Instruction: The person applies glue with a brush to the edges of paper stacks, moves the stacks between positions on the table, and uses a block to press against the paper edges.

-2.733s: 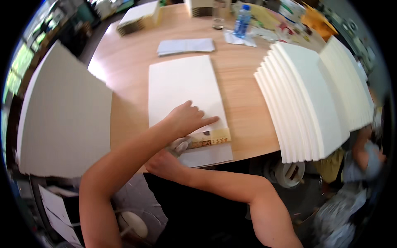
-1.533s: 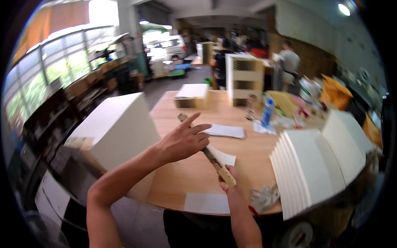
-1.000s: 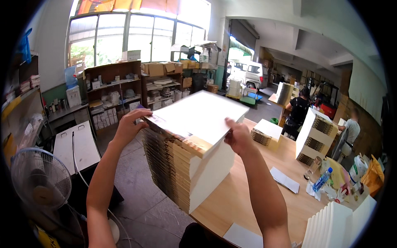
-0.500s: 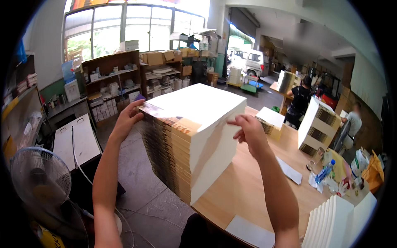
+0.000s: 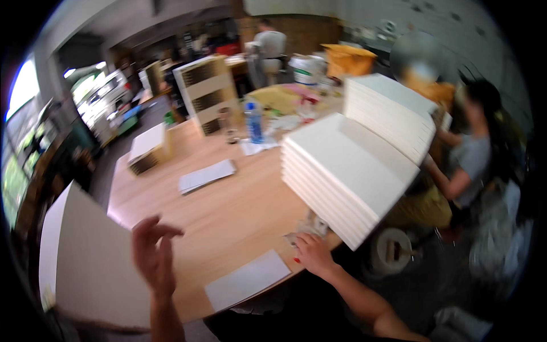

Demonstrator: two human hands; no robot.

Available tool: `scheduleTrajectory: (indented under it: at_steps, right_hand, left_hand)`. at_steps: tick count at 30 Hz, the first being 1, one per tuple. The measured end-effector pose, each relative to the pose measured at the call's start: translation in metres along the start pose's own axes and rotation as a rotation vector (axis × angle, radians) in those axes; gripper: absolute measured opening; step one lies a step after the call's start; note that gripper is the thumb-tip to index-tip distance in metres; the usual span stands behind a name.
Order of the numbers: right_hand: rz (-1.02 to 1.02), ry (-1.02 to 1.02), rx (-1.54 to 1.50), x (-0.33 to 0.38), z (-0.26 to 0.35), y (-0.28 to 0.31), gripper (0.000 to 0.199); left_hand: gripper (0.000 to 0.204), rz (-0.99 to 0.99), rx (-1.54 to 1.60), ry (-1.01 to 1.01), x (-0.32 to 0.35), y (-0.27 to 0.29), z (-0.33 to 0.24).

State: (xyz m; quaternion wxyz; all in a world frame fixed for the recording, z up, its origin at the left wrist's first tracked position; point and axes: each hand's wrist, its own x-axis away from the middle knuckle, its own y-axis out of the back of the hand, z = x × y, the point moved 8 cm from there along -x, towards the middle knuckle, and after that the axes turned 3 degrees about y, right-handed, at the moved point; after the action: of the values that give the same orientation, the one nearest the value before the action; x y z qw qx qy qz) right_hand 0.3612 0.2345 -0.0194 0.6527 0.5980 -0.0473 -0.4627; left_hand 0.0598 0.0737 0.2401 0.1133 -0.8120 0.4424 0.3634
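Observation:
My left hand (image 5: 156, 253) is raised over the table's left side, empty, fingers apart and slightly curled. Beside it stands the tall stack of paper blocks (image 5: 97, 262), its pale side facing me. At the front edge of the table, my right hand (image 5: 313, 255) is closed beside a crumpled greyish wad (image 5: 310, 224). A small red bit (image 5: 297, 260) shows at its fingertips; what it holds is blurred. Just beyond it rises a stack of white paper blocks (image 5: 347, 165), with more blocks (image 5: 390, 111) behind. A white sheet (image 5: 248, 280) lies between my hands.
Thin white sheets (image 5: 206, 176) and a small paper block (image 5: 149, 148) lie farther back on the wooden table (image 5: 245, 214). A blue bottle (image 5: 253, 124), a glass (image 5: 229, 126) and a tall bundle (image 5: 206, 94) stand beyond. At the right sits a co-worker (image 5: 470, 154); a bucket (image 5: 393, 251) is below.
My view has swung right. Both hands have come away from the tall stack, which now sits at the left; my right hand has moved to the crumpled wad by the white blocks.

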Motion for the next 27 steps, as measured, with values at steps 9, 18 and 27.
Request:
scheduleTrajectory:
  at_steps: [9, 18, 27]
  right_hand:
    - [-0.118, 0.022, -0.19, -0.012, 0.011, 0.04, 0.018]
    - [-0.4, -0.216, -0.165, 0.015, 0.041, 0.223, 0.036]
    - [-0.179, -0.307, -0.009, 0.025, 0.031, 0.222, 0.049]
  left_hand:
    - [0.039, 0.813, -0.128, -0.569, -0.002, -0.364, -0.049]
    - [0.051, 0.793, -0.293, -1.098, 0.002, -0.389, -0.055]
    - [0.026, 0.729, -0.226, -1.305, 0.022, -0.384, -0.069]
